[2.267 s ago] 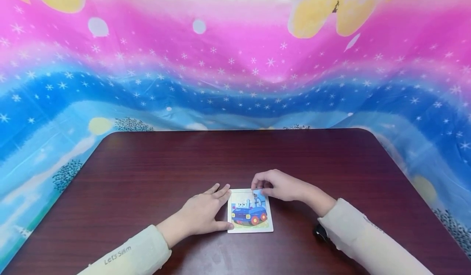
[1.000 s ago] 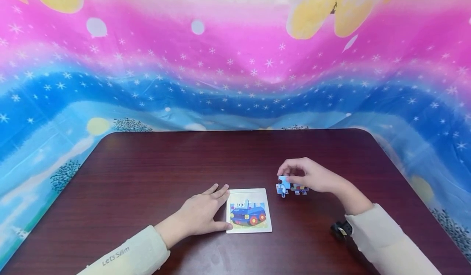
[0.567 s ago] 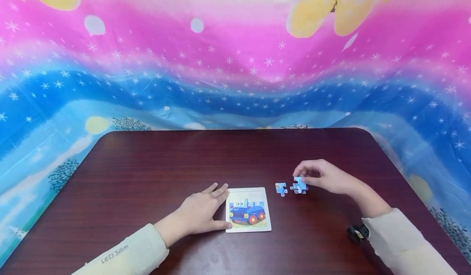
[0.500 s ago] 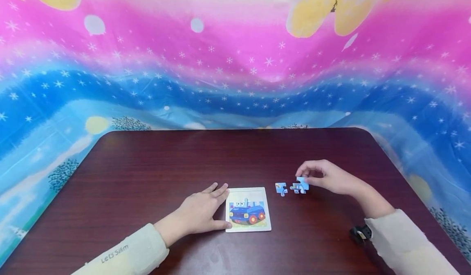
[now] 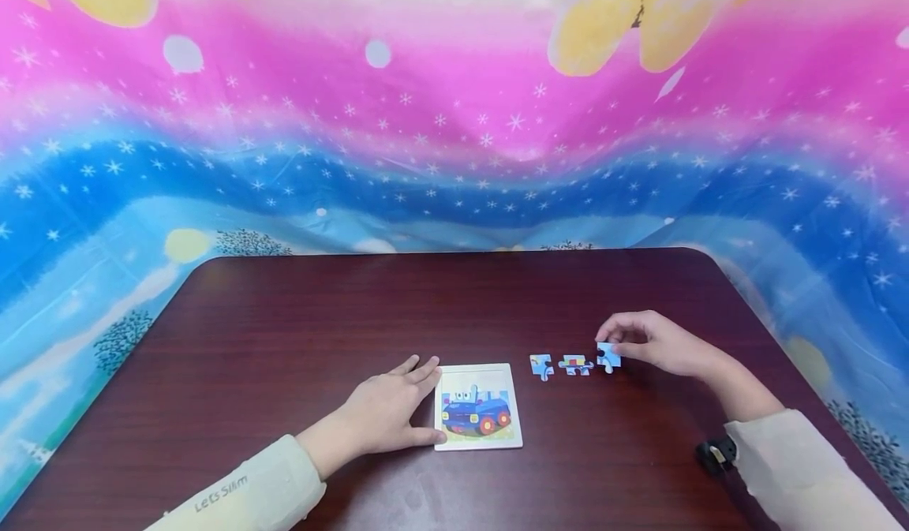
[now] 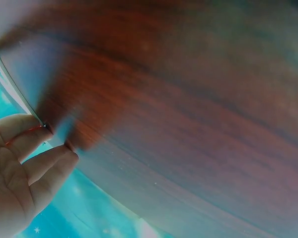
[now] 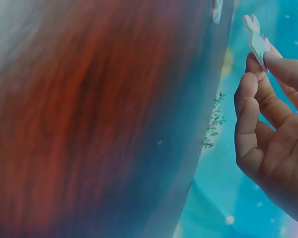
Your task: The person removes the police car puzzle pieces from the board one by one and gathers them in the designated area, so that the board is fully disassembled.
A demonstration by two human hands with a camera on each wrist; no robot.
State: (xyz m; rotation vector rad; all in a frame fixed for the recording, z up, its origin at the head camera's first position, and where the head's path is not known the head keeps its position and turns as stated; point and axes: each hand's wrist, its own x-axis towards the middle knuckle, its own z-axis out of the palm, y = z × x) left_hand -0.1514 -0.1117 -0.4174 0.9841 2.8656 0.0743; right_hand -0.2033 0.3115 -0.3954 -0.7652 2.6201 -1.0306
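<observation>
In the head view my right hand [image 5: 656,345] pinches a light-blue jigsaw piece [image 5: 607,357] between thumb and fingers, at the right end of a row. The right wrist view shows the same jigsaw piece [image 7: 258,42] edge-on at the fingertips. Left of it lie a piece with red and yellow marks [image 5: 576,364] and another blue piece [image 5: 542,366]. My left hand [image 5: 383,409] is spread, thumb and fingertips at the left edge of a square white-framed puzzle [image 5: 477,410] picturing a blue car. A pale band without picture runs along the puzzle's top.
Everything lies on a dark red-brown table [image 5: 319,318]. Behind it hangs a pink and blue patterned cloth [image 5: 454,121]. A small black device [image 5: 716,455] sits under the right wrist.
My right hand has taken pieces from the puzzle's top and moved right. Two pieces now lie on the table, and the hand has carried a third past them. My left hand has stayed put.
</observation>
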